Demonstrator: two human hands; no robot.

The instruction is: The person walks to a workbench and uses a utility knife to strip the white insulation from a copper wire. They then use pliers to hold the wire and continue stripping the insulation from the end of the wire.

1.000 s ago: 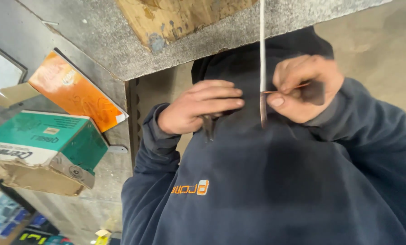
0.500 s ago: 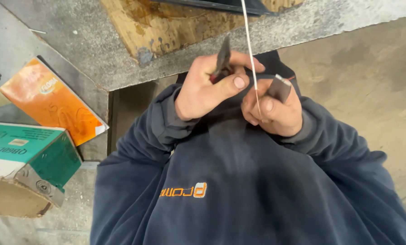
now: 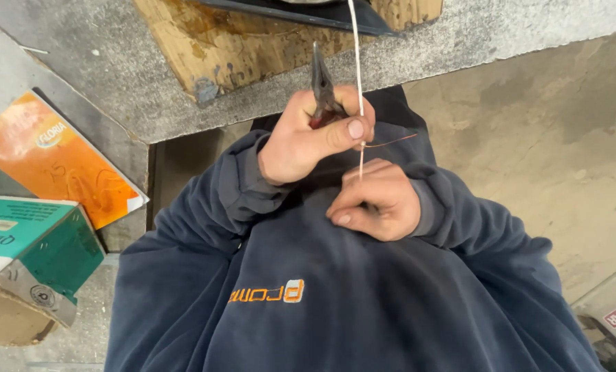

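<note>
While the left hand (image 3: 308,138) grips dark pliers (image 3: 321,89), thumb pinching the thin white wire (image 3: 356,62) against them, the right hand (image 3: 377,200) just below curls shut around the wire's lower end. The wire looks light and springy, best gripped near its end.

You are working in a workshop: rough concrete bench (image 3: 459,41), stained wooden board (image 3: 239,41), cardboard boxes (image 3: 32,248) lying beside you.

Bare concrete floor (image 3: 528,124) open from one to four o'clock, wooden board (image 3: 239,41) blocking at twelve, orange carton (image 3: 53,165) and green box (image 3: 39,248) crowding nine.
</note>
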